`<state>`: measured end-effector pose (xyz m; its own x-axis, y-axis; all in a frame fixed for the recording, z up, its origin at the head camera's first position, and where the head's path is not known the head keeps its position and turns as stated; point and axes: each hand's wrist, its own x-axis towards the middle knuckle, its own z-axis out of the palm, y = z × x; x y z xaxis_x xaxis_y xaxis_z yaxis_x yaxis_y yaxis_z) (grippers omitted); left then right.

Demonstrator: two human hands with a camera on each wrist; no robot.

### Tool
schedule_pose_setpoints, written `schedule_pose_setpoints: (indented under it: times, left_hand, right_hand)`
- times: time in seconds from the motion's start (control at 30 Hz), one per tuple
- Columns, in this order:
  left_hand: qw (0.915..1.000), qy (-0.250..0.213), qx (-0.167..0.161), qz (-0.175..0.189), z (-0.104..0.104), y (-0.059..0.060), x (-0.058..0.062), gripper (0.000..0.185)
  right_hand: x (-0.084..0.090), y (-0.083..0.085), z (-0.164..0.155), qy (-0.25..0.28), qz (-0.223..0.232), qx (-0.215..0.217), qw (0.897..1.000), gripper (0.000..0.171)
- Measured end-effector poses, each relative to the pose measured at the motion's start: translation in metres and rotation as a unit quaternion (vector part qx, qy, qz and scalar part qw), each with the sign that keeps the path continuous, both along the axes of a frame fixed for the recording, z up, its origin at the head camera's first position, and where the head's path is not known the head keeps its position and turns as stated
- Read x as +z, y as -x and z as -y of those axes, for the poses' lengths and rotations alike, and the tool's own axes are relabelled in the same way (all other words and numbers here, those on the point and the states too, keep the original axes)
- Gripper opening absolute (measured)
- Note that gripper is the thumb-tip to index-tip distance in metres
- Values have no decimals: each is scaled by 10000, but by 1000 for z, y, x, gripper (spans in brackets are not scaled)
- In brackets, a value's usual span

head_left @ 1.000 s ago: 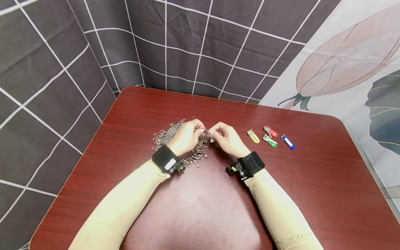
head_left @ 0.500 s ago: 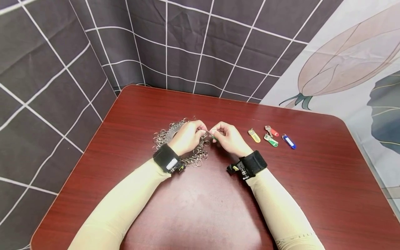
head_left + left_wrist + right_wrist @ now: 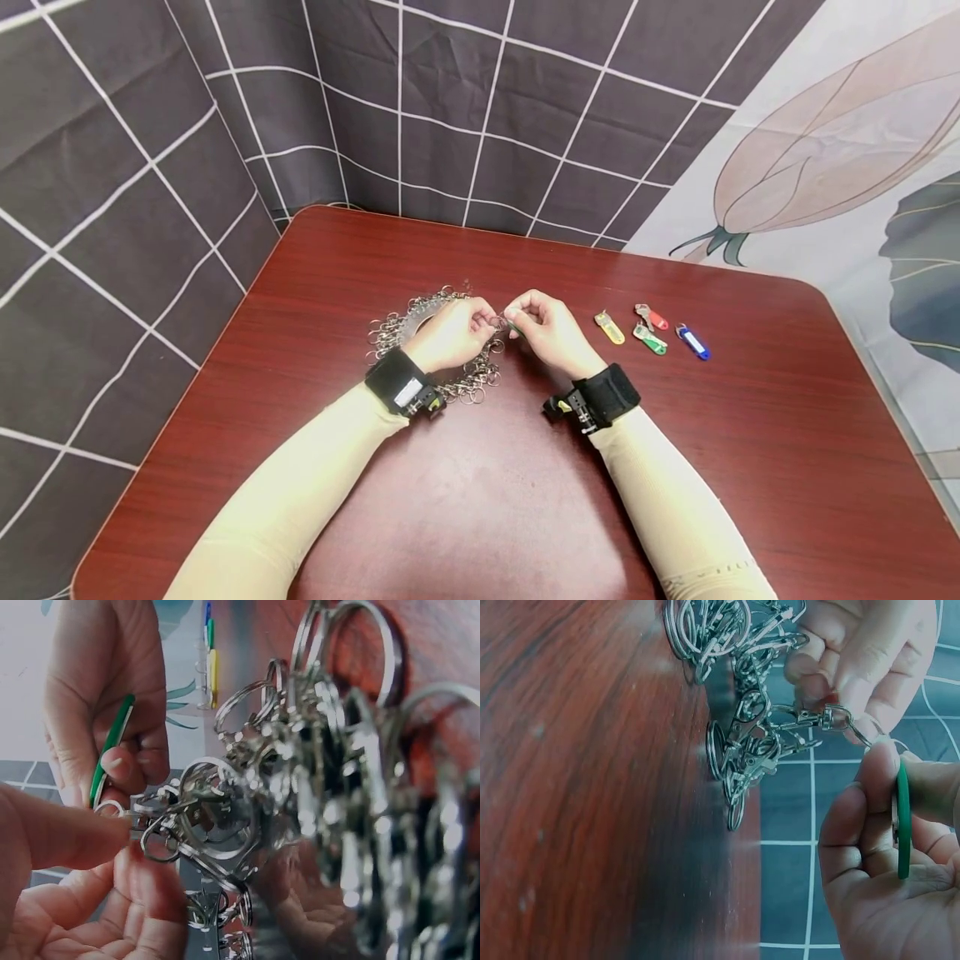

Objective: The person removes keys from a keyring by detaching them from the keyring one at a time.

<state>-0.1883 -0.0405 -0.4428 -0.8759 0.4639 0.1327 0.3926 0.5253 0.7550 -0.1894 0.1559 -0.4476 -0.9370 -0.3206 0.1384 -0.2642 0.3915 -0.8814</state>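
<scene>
My left hand (image 3: 453, 332) reaches over a round rack (image 3: 414, 317) hung with many metal swivel clasps and split rings. Its thumb and fingers pinch a swivel clasp (image 3: 829, 718) with a split ring (image 3: 860, 736) at its end. Close by on the right, my right hand (image 3: 553, 335) holds a green key tag (image 3: 904, 825) between thumb and curled fingers, its tips meeting at the split ring. Edge-on in the left wrist view, the tag (image 3: 112, 750) stands out from the right palm. Fingertips hide whether the tag and the split ring are joined.
Right of the hands lie a yellow key tag (image 3: 609, 327), a red key tag (image 3: 657, 319), another green key tag (image 3: 652, 342) and a blue key tag (image 3: 693, 342). Keys lie with some of them. The table (image 3: 480, 492) backs onto a dark checked curtain (image 3: 435, 142).
My left hand's fingers have shifted slightly and spread a little at the tips. The right hand stays almost in place with the green key tag; the other tags have not moved.
</scene>
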Motion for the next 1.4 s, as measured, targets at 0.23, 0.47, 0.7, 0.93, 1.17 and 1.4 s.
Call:
schedule_pose_setpoints:
  times: [0.23,0.47,0.7,0.93,1.17,1.4]
  left_hand:
    - [9996,31,250,102,1,-1,1,5]
    - [9958,-661,626,-74,-1,-3,1,6]
    - [9935,-895,697,-92,-3,-5,2,6]
    - [9959,-648,503,-388,-2,-6,5,6]
    - [9977,-288,304,-526,-3,-5,7,6]
    - [9994,-64,185,-291,-1,-3,0,12]
  right_hand:
    - [2,-1,0,88,57,88,9999,9]
    - [-2,1,0,202,102,175,9996,10]
    - [11,-7,1,110,35,305,9995,9]
    - [26,-14,4,46,-45,398,9992,7]
    - [4,1,-4,26,-125,245,9996,5]
    - [-2,2,-4,37,-121,231,9997,5]
